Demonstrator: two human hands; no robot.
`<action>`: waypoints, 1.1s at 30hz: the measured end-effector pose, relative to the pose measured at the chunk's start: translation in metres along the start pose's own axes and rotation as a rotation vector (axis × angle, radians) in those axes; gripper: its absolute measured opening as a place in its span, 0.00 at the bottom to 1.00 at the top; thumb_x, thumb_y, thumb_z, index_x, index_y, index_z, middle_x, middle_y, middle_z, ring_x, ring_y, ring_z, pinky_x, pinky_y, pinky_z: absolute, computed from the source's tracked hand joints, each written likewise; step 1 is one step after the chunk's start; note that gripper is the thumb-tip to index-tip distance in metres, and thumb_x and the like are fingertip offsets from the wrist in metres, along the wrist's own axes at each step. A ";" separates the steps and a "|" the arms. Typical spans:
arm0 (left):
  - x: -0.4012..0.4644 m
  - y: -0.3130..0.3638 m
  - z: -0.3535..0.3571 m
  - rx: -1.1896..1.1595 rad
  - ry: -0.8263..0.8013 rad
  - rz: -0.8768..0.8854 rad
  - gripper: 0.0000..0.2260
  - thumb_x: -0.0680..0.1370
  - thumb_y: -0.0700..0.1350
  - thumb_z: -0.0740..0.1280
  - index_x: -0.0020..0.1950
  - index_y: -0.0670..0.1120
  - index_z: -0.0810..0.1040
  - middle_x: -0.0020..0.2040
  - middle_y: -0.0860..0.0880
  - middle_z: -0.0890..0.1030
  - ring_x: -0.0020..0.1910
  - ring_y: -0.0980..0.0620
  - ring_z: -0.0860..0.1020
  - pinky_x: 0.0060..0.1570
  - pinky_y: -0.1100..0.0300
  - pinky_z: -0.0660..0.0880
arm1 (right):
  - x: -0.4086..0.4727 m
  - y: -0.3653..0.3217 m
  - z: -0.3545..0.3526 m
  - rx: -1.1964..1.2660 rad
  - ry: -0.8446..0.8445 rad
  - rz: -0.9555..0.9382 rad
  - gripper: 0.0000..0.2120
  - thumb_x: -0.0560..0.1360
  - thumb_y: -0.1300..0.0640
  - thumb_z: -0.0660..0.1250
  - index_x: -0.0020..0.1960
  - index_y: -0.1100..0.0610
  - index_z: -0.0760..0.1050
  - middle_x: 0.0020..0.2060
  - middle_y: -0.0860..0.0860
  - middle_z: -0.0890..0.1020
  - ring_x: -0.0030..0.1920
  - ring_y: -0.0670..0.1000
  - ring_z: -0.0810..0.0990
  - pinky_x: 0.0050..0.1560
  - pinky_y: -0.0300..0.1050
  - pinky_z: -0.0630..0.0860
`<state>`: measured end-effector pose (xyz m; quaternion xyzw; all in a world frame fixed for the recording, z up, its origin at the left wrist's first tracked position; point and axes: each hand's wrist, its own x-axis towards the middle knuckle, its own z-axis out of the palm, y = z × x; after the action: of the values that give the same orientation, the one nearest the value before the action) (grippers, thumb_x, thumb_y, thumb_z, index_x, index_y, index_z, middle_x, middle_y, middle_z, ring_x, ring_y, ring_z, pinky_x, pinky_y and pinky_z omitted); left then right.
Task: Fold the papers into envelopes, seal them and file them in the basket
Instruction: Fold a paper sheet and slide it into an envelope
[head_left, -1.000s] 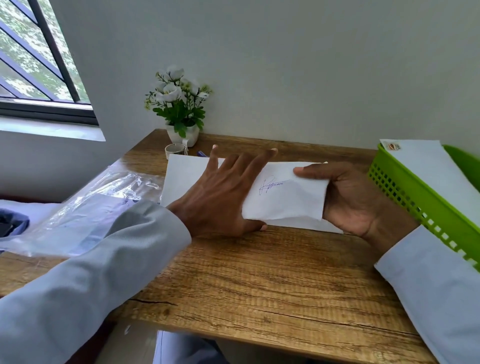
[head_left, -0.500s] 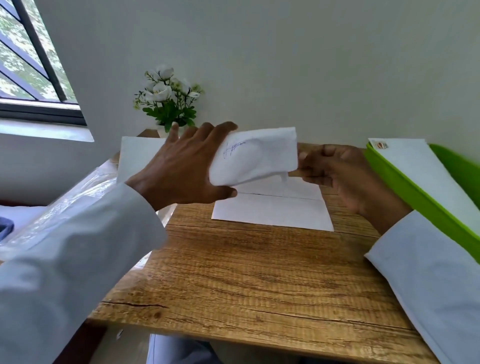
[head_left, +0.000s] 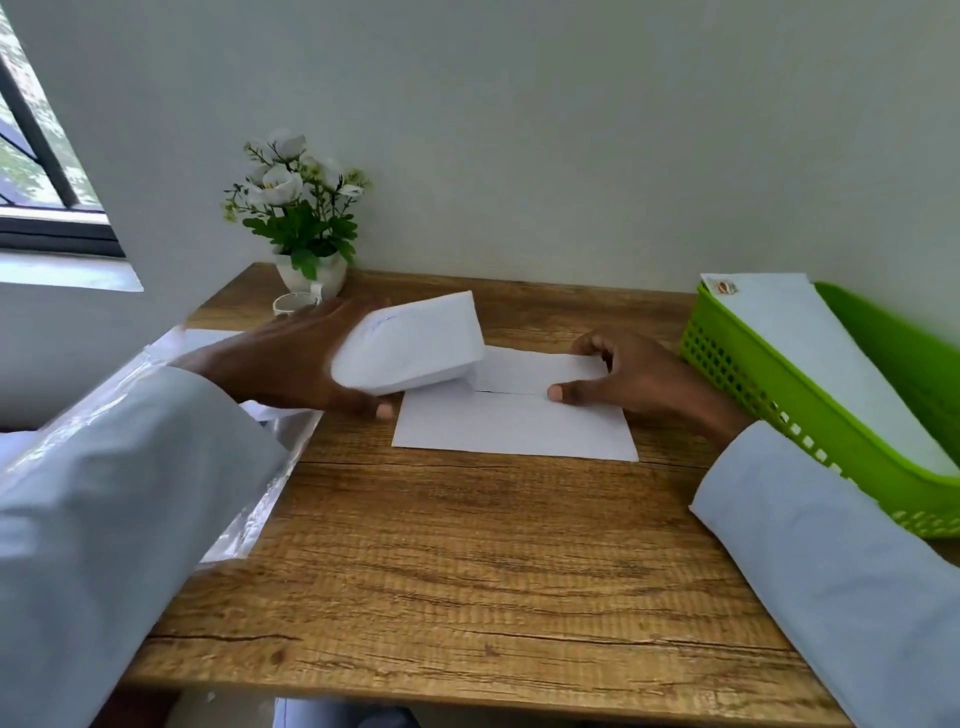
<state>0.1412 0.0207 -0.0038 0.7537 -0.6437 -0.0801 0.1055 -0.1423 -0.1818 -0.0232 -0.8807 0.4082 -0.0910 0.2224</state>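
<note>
- since half a second ago: left hand (head_left: 291, 364) has come down from chest height toward the bench (head_left: 467, 561), carrying the folded paper (head_left: 415, 345); right hand (head_left: 634, 379) has dropped from the paper's right edge onto the flat sheet (head_left: 514, 421); camera has tipped down, so more of the basket wall shows
- left hand: grasping the folded paper, thumb under its near edge, fingers hidden behind it; paper is bowed and tilted, held just above the bench at the flat sheet's left end; faint blue scribble near its upper left corner
- right hand: not gripping; fingers loosely curled, thumb tip and a fingertip pressing the flat sheet near its right end, on either side of the crease line
- flat sheet: lies mid-bench, one horizontal crease across it; its left far corner is covered by the folded paper
- basket (head_left: 769, 410): green, perforated wall, at the right edge of the bench, close to the right hand but apart from it; a white envelope (head_left: 810, 353) lies inside, small stamp-like mark at its far corner
- rest: clear plastic sleeve (head_left: 249, 499) at the left under the left sleeve; white flowers in a white pot (head_left: 304, 208) at the back by the wall; small tape roll (head_left: 293, 302) in front of the pot; window (head_left: 31, 156) upper left
</note>
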 end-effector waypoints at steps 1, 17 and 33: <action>0.000 -0.003 0.000 0.016 0.001 -0.030 0.53 0.56 0.77 0.66 0.75 0.58 0.53 0.72 0.52 0.65 0.66 0.53 0.65 0.67 0.48 0.65 | 0.002 -0.001 -0.002 -0.052 -0.048 -0.003 0.41 0.63 0.33 0.74 0.71 0.50 0.70 0.70 0.49 0.72 0.66 0.51 0.73 0.61 0.46 0.72; -0.002 -0.008 0.006 -0.020 -0.231 -0.153 0.66 0.48 0.81 0.65 0.76 0.62 0.36 0.79 0.57 0.39 0.79 0.48 0.43 0.75 0.43 0.48 | -0.015 0.001 -0.032 0.065 -0.256 0.033 0.21 0.64 0.54 0.81 0.53 0.49 0.76 0.50 0.46 0.82 0.48 0.45 0.79 0.44 0.40 0.75; 0.002 0.043 -0.011 -0.297 0.142 0.037 0.48 0.65 0.64 0.73 0.78 0.57 0.51 0.75 0.49 0.65 0.71 0.53 0.66 0.71 0.48 0.65 | -0.078 -0.023 -0.080 0.534 0.385 -0.308 0.11 0.63 0.68 0.78 0.43 0.57 0.84 0.40 0.57 0.85 0.37 0.48 0.80 0.44 0.47 0.77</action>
<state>0.1033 0.0127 0.0177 0.7217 -0.6295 -0.1187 0.2624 -0.2049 -0.1355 0.0601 -0.8096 0.2670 -0.3908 0.3472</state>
